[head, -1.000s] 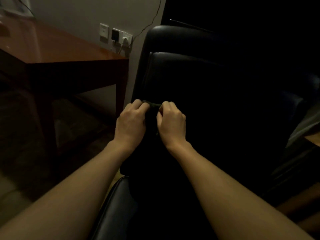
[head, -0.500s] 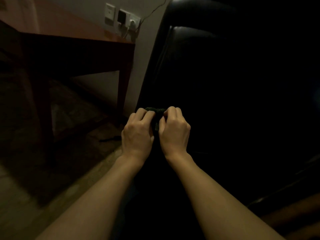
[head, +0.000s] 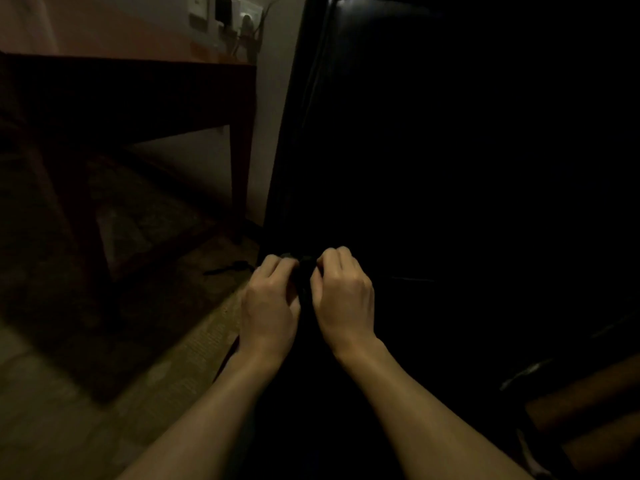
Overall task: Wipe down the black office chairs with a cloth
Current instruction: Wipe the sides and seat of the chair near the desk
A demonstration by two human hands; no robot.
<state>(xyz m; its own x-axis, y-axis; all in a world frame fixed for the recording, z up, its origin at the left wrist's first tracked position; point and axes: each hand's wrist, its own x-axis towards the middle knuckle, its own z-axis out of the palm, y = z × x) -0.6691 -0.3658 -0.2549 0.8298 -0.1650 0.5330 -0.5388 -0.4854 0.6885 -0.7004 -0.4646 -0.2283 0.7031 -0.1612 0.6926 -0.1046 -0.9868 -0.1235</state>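
While both hands are bunching a dark cloth (head: pixel 304 268) at the chair (head: pixel 381 133) back's lower left, left hand (head: pixel 270 306) and right hand (head: pixel 343 299) are gripping it, fingers curled; wiping needs a pressed stroke next.

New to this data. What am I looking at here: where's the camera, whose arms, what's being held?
There is no robot. One camera worn on a person's head looks down at their bare arms. The left hand and right hand both hold a dark cloth bunched between them, fingers curled in a grip, in front of the back of a black office chair. To the left stands a dark wooden table on a patterned rug; wall sockets sit above it. The scene is very dim.
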